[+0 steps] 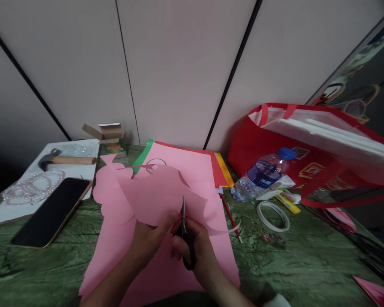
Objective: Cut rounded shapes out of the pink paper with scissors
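My left hand (152, 238) pinches the lower edge of a piece of pink paper (156, 194), holding it above the stack. A pair of black-handled scissors (189, 253) is gripped in my right hand (200, 245), fingers through the handle loops. The blades point up and away from me, against the paper's right part. A thin curved pink strip hangs off to the right. Below both hands lie large pink sheets (115, 251). Scalloped pink cut-outs (110, 187) rest left of the held paper.
Left are a phone (53, 213), a hammer (73, 160), beads (32, 187) and a small box (113, 147). Right are a red pencil (230, 215), a water bottle (264, 172), a tape roll (273, 216) and a red bag (275, 136). A wall (176, 76) stands behind.
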The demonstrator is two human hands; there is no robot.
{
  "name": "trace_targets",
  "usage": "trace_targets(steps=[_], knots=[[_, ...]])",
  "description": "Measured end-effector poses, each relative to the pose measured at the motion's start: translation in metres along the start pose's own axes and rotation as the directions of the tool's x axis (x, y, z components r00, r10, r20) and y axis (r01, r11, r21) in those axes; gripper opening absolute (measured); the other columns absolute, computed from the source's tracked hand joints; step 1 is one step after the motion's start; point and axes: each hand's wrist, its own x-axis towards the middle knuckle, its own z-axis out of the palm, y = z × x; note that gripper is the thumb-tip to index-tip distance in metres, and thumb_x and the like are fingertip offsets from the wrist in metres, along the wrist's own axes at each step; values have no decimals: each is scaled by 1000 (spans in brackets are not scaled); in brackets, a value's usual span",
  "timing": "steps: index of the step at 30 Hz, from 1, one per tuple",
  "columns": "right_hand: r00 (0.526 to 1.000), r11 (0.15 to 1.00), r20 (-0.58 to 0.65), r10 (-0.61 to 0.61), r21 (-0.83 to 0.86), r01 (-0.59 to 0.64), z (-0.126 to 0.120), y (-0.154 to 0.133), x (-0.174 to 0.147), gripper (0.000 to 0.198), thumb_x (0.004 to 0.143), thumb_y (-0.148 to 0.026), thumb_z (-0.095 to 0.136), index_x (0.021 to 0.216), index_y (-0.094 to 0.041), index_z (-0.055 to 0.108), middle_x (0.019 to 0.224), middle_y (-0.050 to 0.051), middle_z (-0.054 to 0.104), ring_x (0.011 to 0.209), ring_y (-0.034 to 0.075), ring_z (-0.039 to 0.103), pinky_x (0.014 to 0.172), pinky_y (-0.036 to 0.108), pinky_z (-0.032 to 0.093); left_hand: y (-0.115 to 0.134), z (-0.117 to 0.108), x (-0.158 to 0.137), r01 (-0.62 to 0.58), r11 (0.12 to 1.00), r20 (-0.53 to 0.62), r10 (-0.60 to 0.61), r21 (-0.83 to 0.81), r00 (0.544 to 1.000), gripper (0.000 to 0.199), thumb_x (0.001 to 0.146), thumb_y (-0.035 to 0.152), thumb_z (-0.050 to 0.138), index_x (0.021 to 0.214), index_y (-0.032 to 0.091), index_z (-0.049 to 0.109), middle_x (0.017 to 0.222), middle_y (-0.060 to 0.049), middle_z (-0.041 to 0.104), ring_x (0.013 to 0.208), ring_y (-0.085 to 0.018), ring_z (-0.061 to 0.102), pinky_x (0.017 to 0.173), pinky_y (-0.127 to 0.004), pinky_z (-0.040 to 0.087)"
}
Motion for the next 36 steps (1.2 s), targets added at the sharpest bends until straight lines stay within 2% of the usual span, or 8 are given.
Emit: trace_targets(steps=[3,5,10,16,22,27,32,36], knots=[[1000,999,4,16,-38,-16,0,3,1,17,61,-24,64,67,-18,50,47,-7,47,38,8,43,37,19,32,5,3,-5,88,996,-3,-88,-25,996,21,62,36,59,52,18,55,43,1,56,42,-16,54,41,-26,45],[1000,998,0,9,-58,-9,-1,3,2,20,60,-27,67,69,-18,51,49,-6,48,41,9,43,40,20,32,8,4,-8,111,993,4,-111,-44,994,20,62,35,58,52,18,56,46,0,58,47,-17,57,44,-26,47],[998,997,-3,-59,-54,59,-6,0,5,27,57,-29,71,75,-17,56,57,-5,46,52,10,39,47,21,31,12,6,-10,118,988,5,-118,-101,993,10,59,27,61,64,18,59,71,-4,68,70,-20,62,61,-28,51],[996,996,0,-86,-24,85,-6,-3,6,29,54,-33,74,70,-19,54,57,-5,45,53,11,37,46,22,29,15,9,-12,116,988,9,-116,-104,993,13,62,25,58,73,17,59,74,-4,68,73,-20,63,66,-29,51],[997,996,20,-77,-53,78,-6,-7,4,30,56,-36,72,74,-18,55,57,-4,43,52,11,36,45,22,29,12,8,-10,103,992,-5,-104,-77,995,16,63,27,58,75,17,60,74,-4,69,72,-20,63,64,-30,52],[998,996,16,-68,-62,69,-7,-3,5,29,57,-36,71,71,-19,53,56,-5,42,51,11,36,45,22,28,4,3,-4,100,993,114,-94,-54,989,13,62,28,61,69,17,61,71,-4,69,69,-20,64,61,-29,52],[997,997,30,-69,-27,70,-8,-1,5,27,57,-31,73,70,-18,53,58,-5,44,53,10,36,46,22,28,7,6,-6,105,991,-1,-105,-82,994,14,60,25,61,71,17,60,72,-4,69,71,-20,63,64,-29,51],[997,997,26,-72,-29,72,-8,-3,4,27,57,-33,72,69,-18,52,56,-5,43,52,10,35,46,22,27,11,7,-8,116,987,11,-115,-108,993,12,60,25,61,69,16,60,68,-3,68,68,-19,62,61,-29,51]])
